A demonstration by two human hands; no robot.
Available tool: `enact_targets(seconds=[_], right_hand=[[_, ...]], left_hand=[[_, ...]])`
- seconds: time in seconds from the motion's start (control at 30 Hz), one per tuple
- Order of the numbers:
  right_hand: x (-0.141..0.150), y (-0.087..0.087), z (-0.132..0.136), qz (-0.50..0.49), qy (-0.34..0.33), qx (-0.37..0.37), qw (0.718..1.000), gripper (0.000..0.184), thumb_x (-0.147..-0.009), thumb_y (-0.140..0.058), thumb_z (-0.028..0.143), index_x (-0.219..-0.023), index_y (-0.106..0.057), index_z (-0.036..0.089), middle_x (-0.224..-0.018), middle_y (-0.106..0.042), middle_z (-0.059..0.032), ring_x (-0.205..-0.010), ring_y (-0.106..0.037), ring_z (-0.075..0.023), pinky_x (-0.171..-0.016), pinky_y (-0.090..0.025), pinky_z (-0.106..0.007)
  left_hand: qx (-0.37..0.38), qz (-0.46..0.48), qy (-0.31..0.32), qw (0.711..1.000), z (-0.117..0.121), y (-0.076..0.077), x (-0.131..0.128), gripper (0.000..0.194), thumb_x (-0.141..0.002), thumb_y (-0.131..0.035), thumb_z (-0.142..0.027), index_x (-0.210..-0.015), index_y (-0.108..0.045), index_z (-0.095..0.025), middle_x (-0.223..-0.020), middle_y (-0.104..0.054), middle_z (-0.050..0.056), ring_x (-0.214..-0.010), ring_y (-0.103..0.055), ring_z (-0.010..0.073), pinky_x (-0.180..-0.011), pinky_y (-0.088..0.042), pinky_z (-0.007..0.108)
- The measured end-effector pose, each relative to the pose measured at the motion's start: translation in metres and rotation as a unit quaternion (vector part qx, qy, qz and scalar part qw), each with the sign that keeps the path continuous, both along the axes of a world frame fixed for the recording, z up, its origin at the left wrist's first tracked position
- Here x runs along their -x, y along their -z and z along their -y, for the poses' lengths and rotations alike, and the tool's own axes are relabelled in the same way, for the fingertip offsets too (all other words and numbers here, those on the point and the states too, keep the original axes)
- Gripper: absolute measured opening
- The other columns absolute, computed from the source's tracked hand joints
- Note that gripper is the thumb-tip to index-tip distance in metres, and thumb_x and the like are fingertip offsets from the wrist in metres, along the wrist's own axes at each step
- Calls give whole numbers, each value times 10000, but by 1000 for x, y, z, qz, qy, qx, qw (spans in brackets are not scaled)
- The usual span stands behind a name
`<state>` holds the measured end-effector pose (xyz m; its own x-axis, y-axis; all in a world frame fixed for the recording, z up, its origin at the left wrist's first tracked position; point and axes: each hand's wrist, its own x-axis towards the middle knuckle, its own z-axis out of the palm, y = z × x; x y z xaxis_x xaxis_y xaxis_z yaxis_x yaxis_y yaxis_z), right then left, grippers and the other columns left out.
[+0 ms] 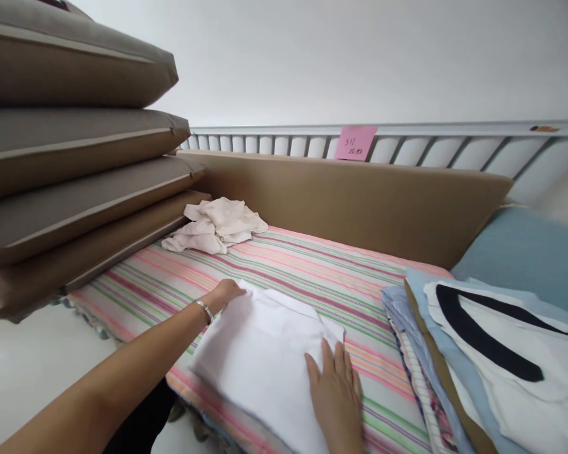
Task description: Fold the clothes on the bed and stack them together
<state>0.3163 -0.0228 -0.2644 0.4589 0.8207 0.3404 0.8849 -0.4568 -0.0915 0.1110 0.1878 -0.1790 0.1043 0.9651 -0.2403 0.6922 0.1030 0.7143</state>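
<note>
A folded white garment [265,353] lies on the striped sheet [312,265] in front of me. My left hand [224,294], with a bracelet at the wrist, reaches to the garment's far left corner; its fingers curl under the cloth edge and grip it. My right hand [336,394] lies flat on the garment's right side, fingers stretched out and together, pressing the cloth down.
A crumpled cream cloth [215,226] sits at the back left. Several brown cushions [76,164] are stacked at left. A pile of flat clothes [478,359] lies at right, by a blue pillow [525,258]. A tan board [360,202] and a railing with a pink note [355,142] stand behind.
</note>
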Motion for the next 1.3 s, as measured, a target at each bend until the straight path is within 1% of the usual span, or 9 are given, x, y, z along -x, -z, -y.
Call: enact_targets(seconds=[0.1,0.23,0.37,0.47,0.57,0.7,0.9,1.13,1.3], right_hand=[[0,-1,0,-2,1,6,1000,640,-876,-348,546,-1327,-469,109,-1399,-416,-212,-1298,-365,-331,-1048,-281,-446],[2,-3,-1,-3,7,17,1000,633,-875,-366,535,-1342,-451,114,-1411,-406,-203,-1311,-349,-327,-1057,-269,-445],[2,-2,0,-7,7,27,1000,637,-879,-350,533,-1351,-437,114,-1411,-408,-198,-1313,-343,-330,-1055,-270,-451],[2,-2,0,-3,7,27,1000,644,-880,-344,535,-1350,-438,105,-1411,-403,-208,-1309,-346,-335,-1053,-273,-452],[1,-2,0,-1,2,25,1000,645,-881,-336,534,-1346,-442,100,-1408,-404,-213,-1306,-351,-337,-1050,-279,-448],[0,-2,0,-6,2,32,999,644,-878,-337,530,-1343,-446,99,-1403,-411,-212,-1304,-354,-342,-1049,-284,-452],[-1,0,1,1,-6,26,1000,675,-884,-267,554,-1342,-445,92,-1399,-412,-217,-1301,-357,-341,-1044,-294,-453],[-3,4,-2,-13,-14,12,1000,677,-878,-285,564,-1334,-455,93,-1401,-408,-226,-1305,-356,-353,-1037,-307,-474],[3,-7,1,-75,0,12,997,590,-893,-363,485,-1332,-462,104,-1438,-355,-221,-1335,-316,-352,-1061,-272,-508]], left_hand=[[-117,-10,39,992,18,-3,-1,168,-802,-586,-345,-758,-520,-197,-738,-598,-2,-733,-561,155,-658,-386,240],[-250,-139,101,953,17,10,5,99,-888,-462,-296,-893,-509,-210,-903,-639,52,-830,-596,181,-724,-386,259],[-224,-168,113,953,1,33,11,131,-871,-510,-327,-875,-537,-199,-806,-660,65,-785,-627,209,-701,-410,270],[-224,-168,98,955,-2,38,15,242,-893,-472,-379,-1004,-540,-176,-888,-674,93,-855,-633,236,-744,-443,309],[-293,-155,118,936,12,33,19,383,-913,-440,-402,-1206,-481,-159,-1196,-599,130,-1124,-543,238,-949,-397,351],[-401,-162,239,869,43,39,19,545,-915,-412,-472,-1368,-389,-169,-1443,-397,126,-1360,-301,256,-1109,-238,421],[-339,-212,284,872,54,63,15,699,-883,-379,-585,-1391,-382,-104,-1474,-322,183,-1384,-237,312,-1113,-220,470],[-312,-208,283,883,37,63,14,715,-880,-354,-605,-1406,-367,-122,-1482,-294,194,-1390,-220,312,-1096,-239,498],[-297,-207,237,901,22,73,14,624,-884,-409,-511,-1370,-418,-120,-1466,-328,192,-1374,-273,297,-1080,-269,472]])
